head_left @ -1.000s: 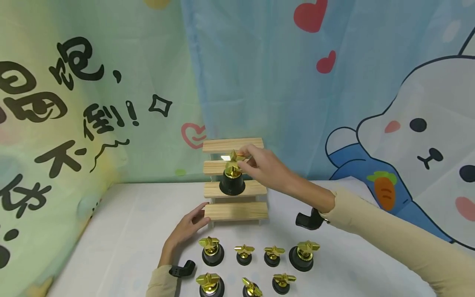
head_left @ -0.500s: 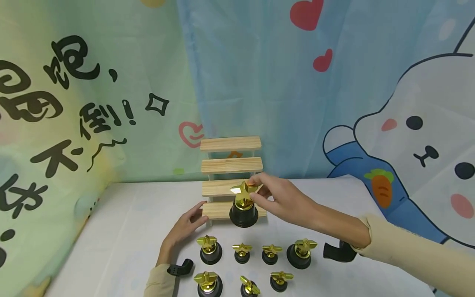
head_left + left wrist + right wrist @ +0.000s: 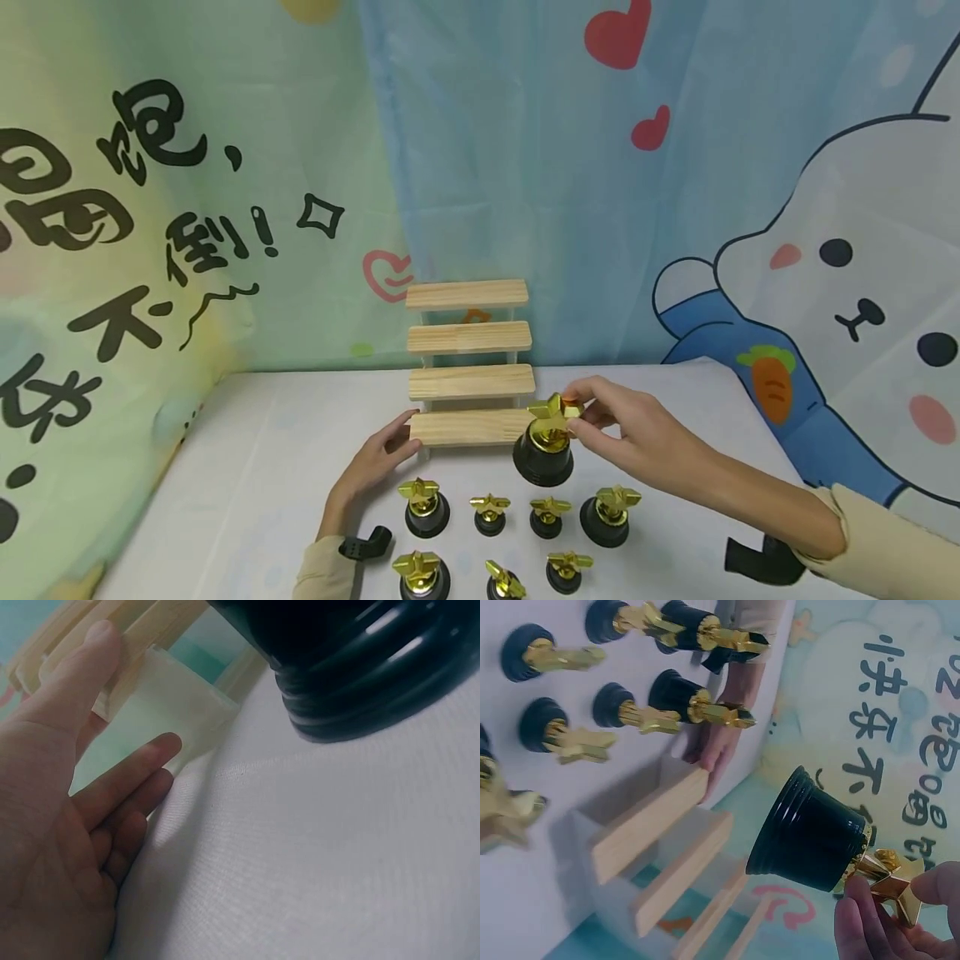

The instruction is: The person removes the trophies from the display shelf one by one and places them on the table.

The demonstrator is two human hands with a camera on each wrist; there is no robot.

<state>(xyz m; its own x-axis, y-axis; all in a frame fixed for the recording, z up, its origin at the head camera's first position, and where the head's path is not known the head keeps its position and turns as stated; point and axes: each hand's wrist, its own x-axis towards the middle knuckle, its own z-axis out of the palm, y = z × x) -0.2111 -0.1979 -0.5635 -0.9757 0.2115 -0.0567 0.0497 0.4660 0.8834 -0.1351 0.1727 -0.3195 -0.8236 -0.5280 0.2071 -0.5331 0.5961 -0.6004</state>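
Observation:
My right hand point(image 3: 630, 425) pinches the gold star on top of a trophy point(image 3: 543, 458) and holds it in the air, right of the stand's lowest step. Its black cup-shaped base hangs upright in the head view; the right wrist view shows the same trophy point(image 3: 810, 829) sideways, with fingers and thumb on the star. My left hand point(image 3: 375, 457) holds the left end of the lowest slat of a stepped wooden display stand point(image 3: 472, 382). In the left wrist view, the thumb point(image 3: 79, 671) lies on the slat and the other fingers are loosely bent.
Several smaller and larger star trophies stand in two rows on the white tabletop point(image 3: 247, 475), among them a front left one point(image 3: 422, 575) and a right one point(image 3: 606, 517). A printed cloth backdrop point(image 3: 510, 167) hangs behind the stand.
My right hand has carried the trophy from in front of the stand's upper steps down and right, past the lowest step's right end. The left hand stays at the stand.

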